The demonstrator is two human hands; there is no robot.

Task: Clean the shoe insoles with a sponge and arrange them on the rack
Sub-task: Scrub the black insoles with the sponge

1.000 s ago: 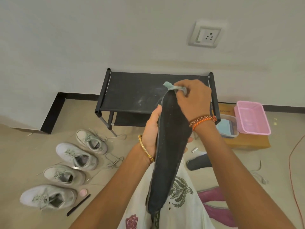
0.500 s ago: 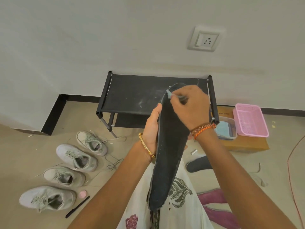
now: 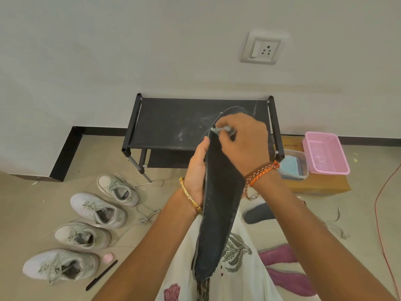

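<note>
A long black insole [image 3: 219, 205] stands nearly upright in front of me, toe end up, over my lap. My left hand [image 3: 196, 170] grips its left edge at mid-height. My right hand [image 3: 243, 142] presses a small grey-blue sponge [image 3: 219, 129] against the upper part of the insole, fingers closed on it; most of the sponge is hidden. Behind them stands the black two-tier rack [image 3: 173, 124], its top shelf dusty. A second black insole [image 3: 258, 213] lies on the floor to the right, partly hidden by my right forearm.
Several white sneakers [image 3: 97, 209] with loose laces lie on the floor at left, beside a black pen [image 3: 101, 275] and a small pink cap [image 3: 107, 257]. At right, a pink basket [image 3: 325, 153] and a clear tub [image 3: 293, 166] sit on a cardboard box [image 3: 319, 184]. An orange cord [image 3: 382, 213] runs along the right.
My right hand with the sponge has slid down from the insole's top tip onto its upper surface. The left hand keeps the same hold on the insole.
</note>
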